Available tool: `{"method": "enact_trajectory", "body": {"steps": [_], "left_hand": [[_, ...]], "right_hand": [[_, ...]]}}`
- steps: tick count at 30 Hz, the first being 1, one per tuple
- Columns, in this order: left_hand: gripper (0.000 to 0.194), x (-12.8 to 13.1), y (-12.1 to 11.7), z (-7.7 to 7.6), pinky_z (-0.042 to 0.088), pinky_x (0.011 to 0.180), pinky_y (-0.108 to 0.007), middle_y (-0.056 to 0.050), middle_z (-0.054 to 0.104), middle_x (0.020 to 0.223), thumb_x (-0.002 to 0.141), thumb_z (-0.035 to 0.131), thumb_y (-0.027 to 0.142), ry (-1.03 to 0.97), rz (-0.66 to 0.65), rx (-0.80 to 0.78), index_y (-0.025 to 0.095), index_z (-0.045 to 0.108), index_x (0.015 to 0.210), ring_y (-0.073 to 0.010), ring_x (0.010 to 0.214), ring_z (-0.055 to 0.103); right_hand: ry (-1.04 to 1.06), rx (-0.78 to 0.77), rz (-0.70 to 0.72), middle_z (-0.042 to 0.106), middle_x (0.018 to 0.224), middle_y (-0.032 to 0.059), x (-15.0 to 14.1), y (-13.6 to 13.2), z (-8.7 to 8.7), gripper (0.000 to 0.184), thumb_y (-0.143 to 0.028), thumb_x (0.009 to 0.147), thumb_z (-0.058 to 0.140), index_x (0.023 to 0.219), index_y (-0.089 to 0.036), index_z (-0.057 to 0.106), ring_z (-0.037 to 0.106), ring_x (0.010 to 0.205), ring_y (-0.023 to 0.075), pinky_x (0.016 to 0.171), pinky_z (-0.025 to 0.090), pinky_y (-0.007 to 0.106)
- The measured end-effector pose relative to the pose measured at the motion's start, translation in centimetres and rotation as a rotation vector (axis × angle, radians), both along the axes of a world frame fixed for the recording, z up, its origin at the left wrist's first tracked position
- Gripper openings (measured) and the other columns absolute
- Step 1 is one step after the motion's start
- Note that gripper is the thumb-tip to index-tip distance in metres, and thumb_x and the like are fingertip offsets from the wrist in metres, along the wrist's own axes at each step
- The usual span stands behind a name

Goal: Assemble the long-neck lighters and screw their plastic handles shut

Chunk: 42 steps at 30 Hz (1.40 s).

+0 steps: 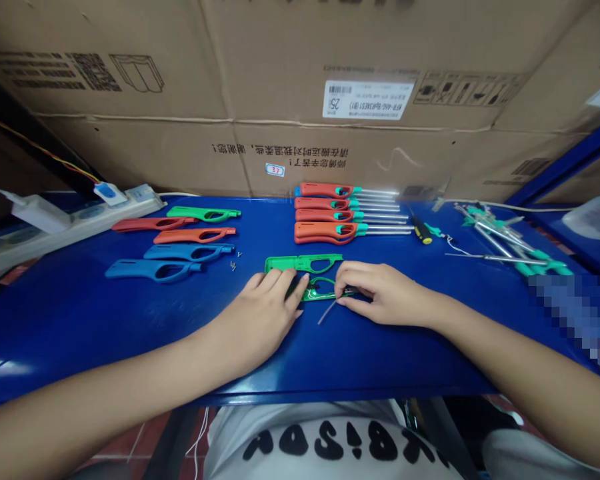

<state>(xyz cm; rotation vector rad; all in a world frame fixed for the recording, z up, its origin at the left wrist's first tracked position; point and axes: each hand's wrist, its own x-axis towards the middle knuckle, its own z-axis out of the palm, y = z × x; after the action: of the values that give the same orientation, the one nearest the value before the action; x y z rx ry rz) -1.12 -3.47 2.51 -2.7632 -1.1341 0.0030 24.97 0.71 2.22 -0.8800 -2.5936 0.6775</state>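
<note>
My left hand [267, 317] presses its fingers on a green lighter shell half [320, 291] on the blue table, holding it down. Inside that half, white wire and dark parts show around the trigger loop. At its right end my right hand [385, 293] is closed in a pinch, and a thin grey tube [327, 312] sticks out below the fingertips. Part of a metal rod shows beneath this hand, mostly hidden. Just behind both hands lies another green shell half [305, 263], its hollow side up.
Orange lighters with metal rods [327, 232] lie in a row at the back. Blue shells [153, 269], orange shells [195, 235] and small screws [233, 266] are left. A screwdriver [422, 231] and loose rods [505, 243] lie right. A power strip [90, 217] and cardboard [270, 87] stand behind.
</note>
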Motion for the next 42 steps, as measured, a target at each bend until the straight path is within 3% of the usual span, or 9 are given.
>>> {"method": "enact_trajectory", "body": {"steps": [7,13,18,22,29,35,42], "left_hand": [[0.048,-0.4,0.5,-0.5,0.046,0.091,-0.048,-0.020,0.059,0.125,0.100,0.043,0.012,-0.074,-0.003,-0.007,0.011,0.049,0.148,-0.0357,0.115,0.054],[0.038,-0.6,1.8,0.0,0.044,0.089,-0.042,-0.012,0.063,0.112,0.102,0.054,0.027,-0.247,-0.078,-0.132,0.015,0.058,0.138,-0.0281,0.108,0.057],[0.032,-0.2,1.9,-0.8,0.044,0.087,-0.039,-0.010,0.064,0.107,0.104,0.050,0.031,-0.311,-0.139,-0.151,0.018,0.063,0.130,-0.0250,0.101,0.059],[0.035,0.1,1.7,-1.1,0.046,0.084,-0.039,-0.011,0.063,0.107,0.105,0.048,0.028,-0.307,-0.156,-0.126,0.020,0.061,0.135,-0.0248,0.101,0.059],[0.035,0.4,1.1,-0.6,0.052,0.079,-0.040,-0.011,0.063,0.102,0.105,0.042,0.026,-0.249,-0.128,-0.114,0.017,0.066,0.130,-0.0246,0.091,0.060],[0.034,0.4,1.2,-0.7,0.055,0.090,-0.040,-0.014,0.063,0.112,0.104,0.044,0.019,-0.329,-0.157,-0.184,0.010,0.063,0.131,-0.0251,0.102,0.060],[0.037,0.2,1.2,-0.8,0.054,0.086,-0.041,-0.011,0.059,0.109,0.104,0.041,0.018,-0.352,-0.151,-0.259,0.020,0.057,0.137,-0.0248,0.099,0.058]], "right_hand": [[-0.014,0.006,0.019,0.065,0.098,0.0042,0.2,-0.1,0.4,0.005,-0.023,0.092,0.062,0.096,-0.020,0.063,0.062,0.084,0.0153,0.073,0.046,0.027],[-0.019,0.080,-0.091,0.063,0.084,0.0027,0.4,0.1,0.1,0.022,-0.030,0.099,0.054,0.080,-0.019,0.061,0.058,0.073,0.0132,0.068,0.043,0.026],[-0.091,0.119,-0.172,0.064,0.076,-0.0009,0.1,0.0,-0.1,0.011,-0.025,0.093,0.061,0.084,-0.020,0.065,0.056,0.066,0.0114,0.062,0.037,0.024],[-0.083,0.075,-0.162,0.065,0.075,-0.0011,-0.1,0.0,-0.1,0.007,-0.022,0.091,0.062,0.088,-0.020,0.068,0.056,0.066,0.0117,0.063,0.038,0.024],[-0.022,0.044,-0.082,0.069,0.091,0.0031,0.0,-0.2,0.3,0.010,-0.017,0.090,0.059,0.093,-0.020,0.068,0.061,0.078,0.0147,0.069,0.043,0.026],[-0.015,0.009,-0.034,0.064,0.088,0.0026,0.2,-0.4,1.1,0.003,-0.020,0.090,0.062,0.091,-0.019,0.065,0.058,0.076,0.0139,0.068,0.043,0.026],[-0.036,-0.027,0.017,0.057,0.080,0.0009,0.9,-0.3,1.5,0.032,-0.033,0.098,0.058,0.071,-0.018,0.056,0.051,0.066,0.0099,0.062,0.038,0.024]]}}
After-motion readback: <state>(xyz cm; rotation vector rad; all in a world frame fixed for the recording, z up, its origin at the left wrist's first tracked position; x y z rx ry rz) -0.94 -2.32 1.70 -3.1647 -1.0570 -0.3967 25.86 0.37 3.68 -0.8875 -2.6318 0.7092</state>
